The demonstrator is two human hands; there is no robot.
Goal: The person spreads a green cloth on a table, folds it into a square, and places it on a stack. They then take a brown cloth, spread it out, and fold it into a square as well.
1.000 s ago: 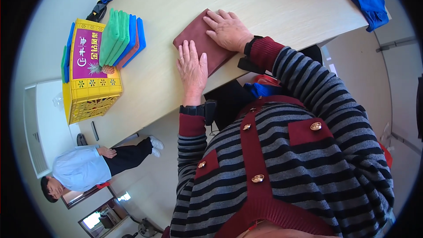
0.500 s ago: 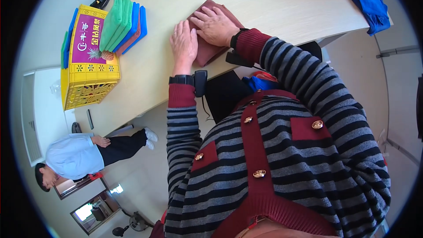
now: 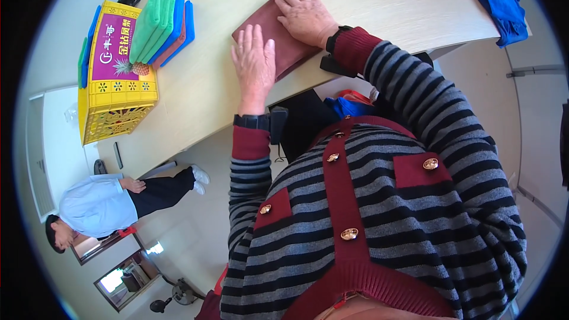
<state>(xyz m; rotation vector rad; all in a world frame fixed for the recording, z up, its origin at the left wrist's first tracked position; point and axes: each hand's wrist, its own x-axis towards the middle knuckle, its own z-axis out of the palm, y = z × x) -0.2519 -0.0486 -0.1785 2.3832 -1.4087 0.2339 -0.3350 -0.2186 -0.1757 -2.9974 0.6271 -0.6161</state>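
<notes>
A folded reddish-brown cloth (image 3: pixel 278 34) lies flat on the pale wooden table (image 3: pixel 204 92) in front of me. My left hand (image 3: pixel 253 62) is on the cloth's left near part, palm down with the fingers stretched out. Across its far right part rests my right hand (image 3: pixel 306 16), fingers spread and flat. Neither hand grips anything; both palms are hidden from view.
Left of the cloth stands a yellow plastic crate (image 3: pixel 118 104) with a purple panel. Folded green, blue and brown cloths (image 3: pixel 160 29) hang over its side. Loose blue fabric (image 3: pixel 492 0) drapes over the table's right corner. A person (image 3: pixel 98 204) in a light blue top is beyond the left.
My right hand has shifted to the right and slightly away, while my left hand has come a little nearer and right. The cloth now lies flatter and squarer, its far edge less bunched.
</notes>
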